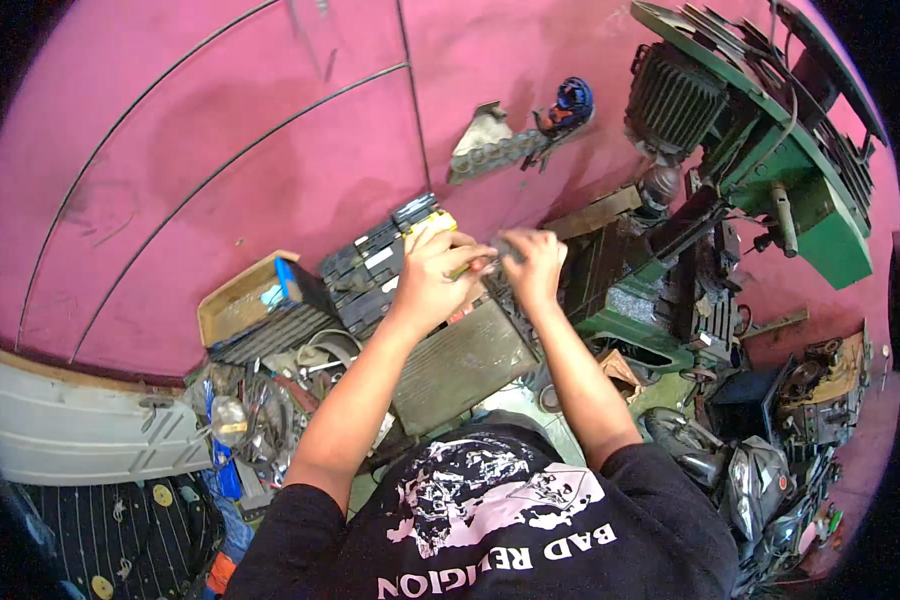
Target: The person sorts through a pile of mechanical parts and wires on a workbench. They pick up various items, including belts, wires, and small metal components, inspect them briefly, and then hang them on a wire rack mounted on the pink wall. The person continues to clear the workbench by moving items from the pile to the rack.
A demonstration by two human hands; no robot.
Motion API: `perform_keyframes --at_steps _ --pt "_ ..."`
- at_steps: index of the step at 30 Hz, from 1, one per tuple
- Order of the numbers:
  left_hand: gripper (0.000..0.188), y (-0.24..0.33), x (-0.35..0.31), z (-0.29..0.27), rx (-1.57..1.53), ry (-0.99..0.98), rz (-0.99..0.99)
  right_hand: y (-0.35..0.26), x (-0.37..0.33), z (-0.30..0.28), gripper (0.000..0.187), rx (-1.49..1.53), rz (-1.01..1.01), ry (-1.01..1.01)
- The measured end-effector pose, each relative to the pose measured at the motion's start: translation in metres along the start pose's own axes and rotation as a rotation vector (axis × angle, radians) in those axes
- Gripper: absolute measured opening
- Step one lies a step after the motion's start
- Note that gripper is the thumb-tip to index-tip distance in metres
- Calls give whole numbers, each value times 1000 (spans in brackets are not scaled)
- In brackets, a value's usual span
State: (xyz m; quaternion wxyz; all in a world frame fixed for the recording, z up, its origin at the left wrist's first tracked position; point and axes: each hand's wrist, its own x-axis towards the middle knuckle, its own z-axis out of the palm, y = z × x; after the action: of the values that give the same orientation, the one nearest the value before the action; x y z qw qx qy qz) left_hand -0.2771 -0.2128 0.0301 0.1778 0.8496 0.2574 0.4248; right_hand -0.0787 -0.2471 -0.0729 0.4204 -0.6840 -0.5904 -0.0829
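Note:
Both my hands are raised close together in front of the pink wall, above a worn grey-green metal surface (465,365). The fingers of my left hand (432,275) are curled in a pinch around a small, thin piece that sticks out toward the right. What kind of piece it is does not show. Just beside it, my right hand (535,268) has its fingers bent and drawn together at the far end of that piece. Motion smears its fingertips, and anything between them is too small to name.
Black cases (365,270) stand behind my left hand, beside a wooden tray (240,300). Loose tools and parts (260,410) crowd the left. A green drilling machine (815,215) with a motor (675,100) rises at the right. Piled metal parts (760,480) lie at lower right.

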Motion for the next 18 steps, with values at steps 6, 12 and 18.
perform_keyframes --at_steps 6,12,18 --pt "24 8 82 75 104 87 155 68 121 11 39 18 -26 378" --pt "23 1 116 136 79 111 78 125 148 52 25 -16 124 310" --pt "22 -19 164 167 140 160 12 149 173 48 26 364 180 228"
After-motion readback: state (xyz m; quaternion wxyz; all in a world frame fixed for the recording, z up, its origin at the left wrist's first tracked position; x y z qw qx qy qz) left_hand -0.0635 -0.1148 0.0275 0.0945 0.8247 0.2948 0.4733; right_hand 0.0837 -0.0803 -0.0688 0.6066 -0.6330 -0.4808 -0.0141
